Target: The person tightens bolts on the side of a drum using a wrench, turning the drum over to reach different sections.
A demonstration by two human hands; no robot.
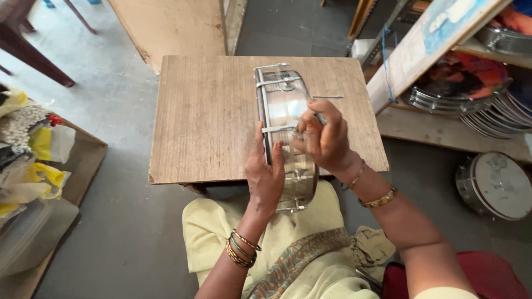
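Two hands work on a metal drum frame stood on edge at the near side of a wooden board.

The left hand (266, 174) clasps the metal drum frame (285, 138) with fingers wrapped on its rim; the right hand (327, 138) pinches what seems a thin tuning rod (327, 97) against it, above the wooden board (210, 116).

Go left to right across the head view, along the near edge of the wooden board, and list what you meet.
Clear plastic container → grey floor → wooden board → left hand → metal drum shell → right hand → finished drum on the floor.
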